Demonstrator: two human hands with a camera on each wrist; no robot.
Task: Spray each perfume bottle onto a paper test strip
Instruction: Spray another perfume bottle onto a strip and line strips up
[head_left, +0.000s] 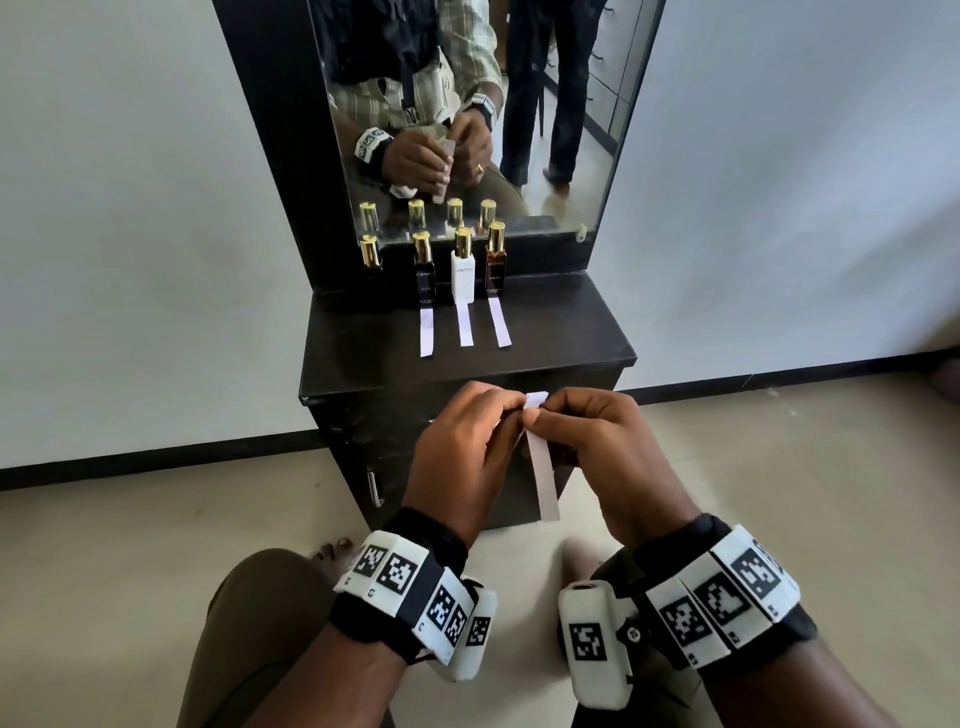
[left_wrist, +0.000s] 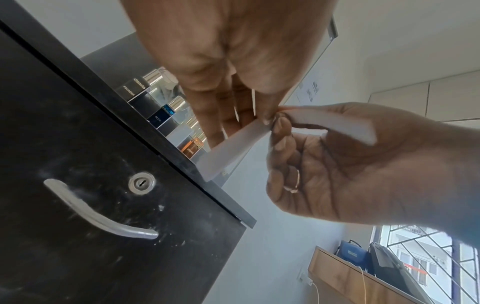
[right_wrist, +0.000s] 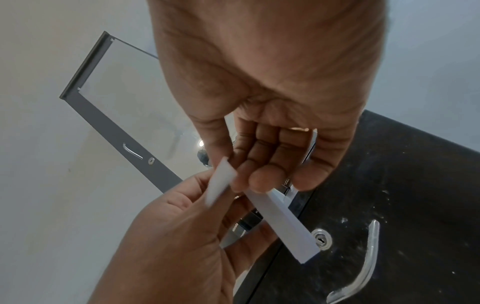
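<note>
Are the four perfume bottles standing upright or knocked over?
Upright. All four perfume bottles stand in a row on the black dresser before the mirror, gold caps pointing up.

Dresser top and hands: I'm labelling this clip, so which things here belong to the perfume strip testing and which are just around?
Part of the job:
- four perfume bottles at the mirror's foot
- three paper strips lying before three bottles
- held strip, pinched by left hand and right hand

Just around:
- mirror
- drawer handle and keyhole
- wooden shelf holding bags
</note>
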